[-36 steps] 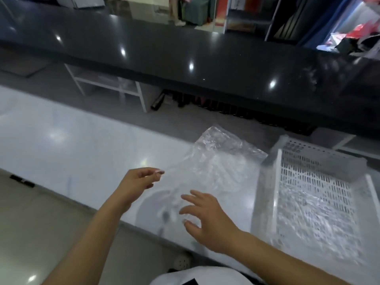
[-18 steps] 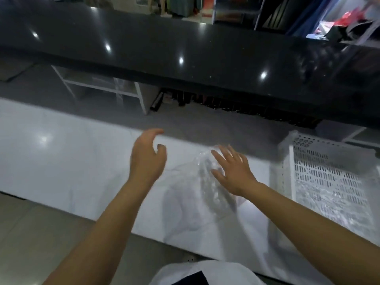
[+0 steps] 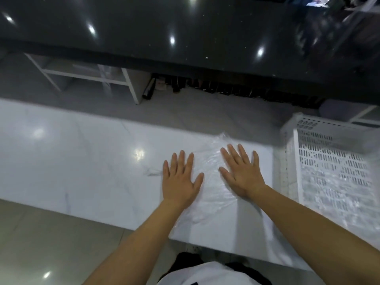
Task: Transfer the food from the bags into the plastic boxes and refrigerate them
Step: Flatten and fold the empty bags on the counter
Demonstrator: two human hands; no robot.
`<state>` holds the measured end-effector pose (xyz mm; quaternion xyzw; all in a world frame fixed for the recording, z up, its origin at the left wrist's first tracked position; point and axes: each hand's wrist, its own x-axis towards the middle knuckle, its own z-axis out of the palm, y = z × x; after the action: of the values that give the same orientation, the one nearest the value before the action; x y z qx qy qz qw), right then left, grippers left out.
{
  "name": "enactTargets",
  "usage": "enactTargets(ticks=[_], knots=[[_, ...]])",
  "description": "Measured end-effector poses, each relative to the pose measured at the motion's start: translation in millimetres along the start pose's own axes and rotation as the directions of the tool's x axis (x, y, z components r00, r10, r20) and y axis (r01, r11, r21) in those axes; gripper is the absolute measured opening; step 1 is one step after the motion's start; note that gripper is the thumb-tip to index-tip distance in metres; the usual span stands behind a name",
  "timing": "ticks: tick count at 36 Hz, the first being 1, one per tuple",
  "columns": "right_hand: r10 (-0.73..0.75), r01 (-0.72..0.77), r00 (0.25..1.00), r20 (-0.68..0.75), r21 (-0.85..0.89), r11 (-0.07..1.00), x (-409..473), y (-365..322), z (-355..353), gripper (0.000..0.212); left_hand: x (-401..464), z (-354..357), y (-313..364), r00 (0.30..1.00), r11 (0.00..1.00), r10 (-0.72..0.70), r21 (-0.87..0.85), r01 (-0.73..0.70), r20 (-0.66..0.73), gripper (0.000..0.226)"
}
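From the head camera: both hands lie flat with straight fingers – the left hand (image 3: pixel 181 182) and right hand (image 3: pixel 242 173) press a clear plastic bag (image 3: pixel 211 171) on the white counter (image 3: pixel 82 161), beside a white basket (image 3: pixel 329 161).

Left grip (image 3: pixel 181 182), right grip (image 3: pixel 241 174) — flat, fingers straight.

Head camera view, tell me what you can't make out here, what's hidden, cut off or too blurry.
- Clear plastic bag: the left hand and right hand lie flat over it, so any contents underneath are hidden.
- White slotted basket: cut off by the right edge; crinkled plastic inside is too blurred to identify.
- Dark items under the black counter: too shadowed and small to name.
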<state>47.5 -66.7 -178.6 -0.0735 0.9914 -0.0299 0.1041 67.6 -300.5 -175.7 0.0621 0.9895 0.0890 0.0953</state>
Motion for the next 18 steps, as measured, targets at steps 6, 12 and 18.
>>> enactTargets(ticks=[6, 12, 18], knots=[[-0.017, 0.017, 1.000, -0.014, 0.021, 1.000, 1, 2, 1, 0.068, -11, 1, -9, 1.000, 1.000, -0.019, -0.011, 0.020, 0.005, 0.077], [-0.017, 0.016, 1.000, 0.014, 0.054, 0.998, -1, 1, -12, 0.069, -31, -17, 8, 0.998, 0.996, 0.008, -0.092, -0.013, -0.057, 0.080], [0.071, -0.053, 0.994, -0.083, 0.199, 0.979, -31, 6, -86, 0.078, -45, -39, 56, 0.982, 0.965, 0.163, -0.191, -0.178, -0.092, 0.081]])
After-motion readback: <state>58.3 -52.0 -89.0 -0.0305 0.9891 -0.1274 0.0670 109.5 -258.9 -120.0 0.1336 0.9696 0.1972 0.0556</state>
